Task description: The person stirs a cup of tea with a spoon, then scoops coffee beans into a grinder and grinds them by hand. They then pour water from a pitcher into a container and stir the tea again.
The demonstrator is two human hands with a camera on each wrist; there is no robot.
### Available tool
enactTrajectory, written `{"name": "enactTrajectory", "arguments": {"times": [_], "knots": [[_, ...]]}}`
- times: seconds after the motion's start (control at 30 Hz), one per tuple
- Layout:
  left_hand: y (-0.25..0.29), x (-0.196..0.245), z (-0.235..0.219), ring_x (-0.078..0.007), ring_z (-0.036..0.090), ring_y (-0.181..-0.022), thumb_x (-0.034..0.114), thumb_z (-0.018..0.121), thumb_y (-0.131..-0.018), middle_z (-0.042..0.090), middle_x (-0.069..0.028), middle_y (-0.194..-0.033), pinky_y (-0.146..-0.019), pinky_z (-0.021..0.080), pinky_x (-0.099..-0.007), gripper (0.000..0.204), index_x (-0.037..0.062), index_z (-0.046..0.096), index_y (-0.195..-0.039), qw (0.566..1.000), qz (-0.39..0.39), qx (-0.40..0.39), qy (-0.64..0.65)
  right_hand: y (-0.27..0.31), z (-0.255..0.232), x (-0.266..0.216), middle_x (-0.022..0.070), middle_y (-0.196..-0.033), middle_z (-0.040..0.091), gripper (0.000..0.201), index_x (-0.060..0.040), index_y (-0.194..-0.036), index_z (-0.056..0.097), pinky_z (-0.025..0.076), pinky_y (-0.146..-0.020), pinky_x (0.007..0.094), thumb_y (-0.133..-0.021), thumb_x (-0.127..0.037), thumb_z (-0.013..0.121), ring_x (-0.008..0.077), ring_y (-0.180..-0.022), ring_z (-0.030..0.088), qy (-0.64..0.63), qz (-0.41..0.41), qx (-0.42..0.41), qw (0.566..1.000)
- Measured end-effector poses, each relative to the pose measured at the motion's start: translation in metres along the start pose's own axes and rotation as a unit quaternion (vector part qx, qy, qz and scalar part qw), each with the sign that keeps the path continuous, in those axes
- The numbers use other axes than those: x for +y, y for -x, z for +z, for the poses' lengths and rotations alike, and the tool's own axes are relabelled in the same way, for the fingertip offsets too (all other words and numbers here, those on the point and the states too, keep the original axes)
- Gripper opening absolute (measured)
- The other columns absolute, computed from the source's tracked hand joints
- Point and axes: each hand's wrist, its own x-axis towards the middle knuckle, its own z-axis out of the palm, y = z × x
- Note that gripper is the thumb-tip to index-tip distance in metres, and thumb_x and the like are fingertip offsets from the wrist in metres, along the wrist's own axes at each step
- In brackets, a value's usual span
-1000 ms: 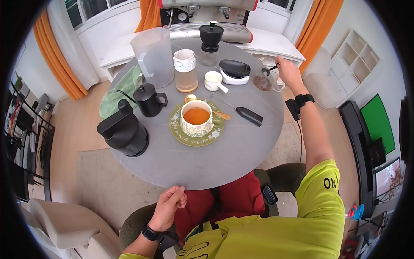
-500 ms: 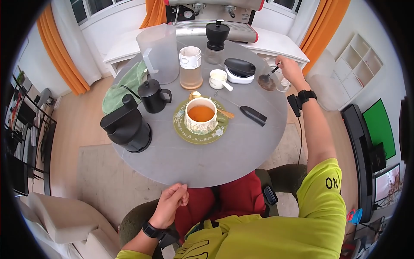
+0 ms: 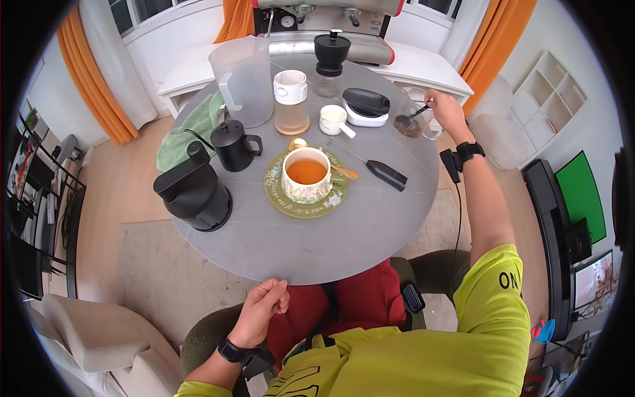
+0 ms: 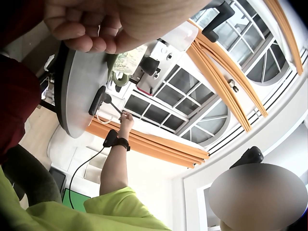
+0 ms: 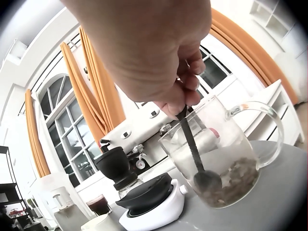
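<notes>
My right hand [image 3: 447, 114], at the far right of the table, pinches the handle of a black spoon [image 5: 191, 142]. Its bowl is down inside a clear glass jug [image 5: 169, 139], against brown, crumbly pieces [image 5: 242, 179] on the jug's bottom. The jug's handle points right. By the near table edge, my left hand [image 3: 261, 311] idles with loosely curled fingers [image 4: 67, 30] and holds nothing. In front of me, a patterned cup [image 3: 307, 192] of amber liquid stands on a green saucer [image 3: 281, 202] with a gold spoon [image 3: 345, 172].
A milk frother [image 3: 386, 175], a small white cup [image 3: 332, 120] and a white device with a black top [image 3: 366, 106] stand left of the jug. Farther left are a tall pitcher [image 3: 248, 79], a black kettle [image 3: 231, 145] and a black appliance [image 3: 195, 195]. A hand grinder [image 3: 331, 56] stands behind.
The black spoon has gone lower in the jug, down to the brown pieces. My right hand stays above the jug, and the left hand keeps its place. The head view has shifted slightly.
</notes>
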Motion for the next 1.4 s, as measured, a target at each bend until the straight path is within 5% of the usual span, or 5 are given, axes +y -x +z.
{"name": "enactTrajectory", "arguments": {"times": [0.33, 0.53, 0.6, 0.9, 1.4], "knots": [[0.0, 0.0, 0.0, -0.0075, 0.045, -0.063, 0.02, 0.05, -0.098, 0.049, 0.0017, -0.067, -0.061, 0.036, -0.0218, 0.027, 0.009, 0.049, -0.073, 1.0, 0.002, 0.0, -0.005, -0.004, 0.01, 0.025, 0.0156, -0.073, 0.066, 0.016, -0.0067, -0.084, 0.069, 0.047, -0.068, 0.0414, -0.08, -0.016, 0.057, 0.033, -0.075, 0.063, -0.076, 0.075, 0.021, 0.994], [0.001, 0.0, 0.0, -0.0075, 0.046, -0.063, 0.019, 0.05, -0.098, 0.05, 0.0017, -0.067, -0.061, 0.037, -0.022, 0.026, 0.0089, 0.049, -0.074, 1.0, 0.004, -0.003, -0.003, -0.006, 0.022, 0.045, 0.013, -0.054, 0.06, 0.018, -0.0006, -0.073, 0.068, 0.045, -0.058, 0.037, -0.075, -0.014, 0.057, 0.0259, -0.058, 0.06, -0.24, 0.193, 0.036, 0.951], [0.001, 0.0, 0.0, -0.0075, 0.046, -0.063, 0.019, 0.05, -0.098, 0.05, 0.0017, -0.067, -0.061, 0.037, -0.022, 0.026, 0.0089, 0.049, -0.074, 1.0, 0.004, -0.004, -0.002, -0.005, 0.021, 0.049, 0.0038, -0.056, 0.052, 0.013, 0.0005, -0.072, 0.062, 0.029, -0.041, 0.0268, -0.078, -0.008, 0.055, 0.0103, -0.046, 0.041, -0.335, 0.231, 0.017, 0.913], [0.001, -0.002, 0.0, -0.0076, 0.046, -0.063, 0.018, 0.051, -0.097, 0.05, 0.0015, -0.068, -0.061, 0.037, -0.0224, 0.025, 0.009, 0.05, -0.075, 1.0, 0.004, -0.005, 0.008, 0.008, 0.006, 0.055, 0.0017, -0.058, 0.049, 0.011, 0.0004, -0.082, 0.061, 0.025, -0.039, 0.0225, -0.078, -0.006, 0.053, 0.0074, -0.045, 0.037, -0.443, 0.33, 0.087, 0.829], [0.006, 0.003, 0.006, -0.0086, 0.044, -0.064, 0.019, 0.051, -0.097, 0.049, 0.0013, -0.068, -0.062, 0.037, -0.0231, 0.025, 0.0088, 0.049, -0.075, 1.0, 0.0, 0.002, -0.012, -0.009, 0.004, -0.01, 0.0012, -0.062, 0.055, 0.01, -0.0011, -0.084, 0.063, 0.033, -0.046, 0.0219, -0.08, -0.008, 0.057, 0.0073, -0.051, 0.043, -0.483, 0.229, 0.085, 0.841]]}}
